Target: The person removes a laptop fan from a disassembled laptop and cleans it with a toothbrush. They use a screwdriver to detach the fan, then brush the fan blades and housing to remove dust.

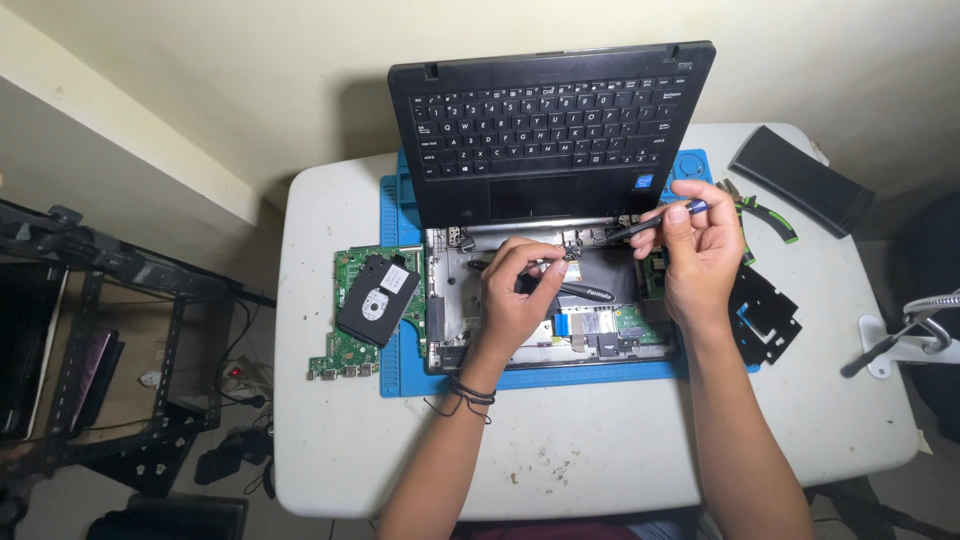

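Head view: white table (560, 470) w/ blue work mat (400, 300) near its back edge, opened laptop chassis (450, 300) lying on the mat, centre of table. Keyboard half (550, 130) tipped up at the back edge, keys facing cam. Left hand (515, 295) sits over the middle of the chassis, fingers curled shut pinching a small dark tool (590, 292) that lies across the internals; tip detail too small to tell. Right hand (695, 245) just right of the left one, over the chassis right side near the hinge, closed in a pinch on a thin black tool w/ blue end (655, 220), tip pointing left toward a small part by the hinge, just above left-hand fingertips. Hands near each other, not touching. Green circuit board (345, 350) w/ black drive (378, 298) on top, at the mat's left edge, apart from both hands. Black plastic pieces (765, 315) right of the chassis, pliers w/ green grips (765, 215) behind the right hand, black flat battery-like bar (800, 180) at the back right corner. Clamp arm (915, 330) on the right edge.
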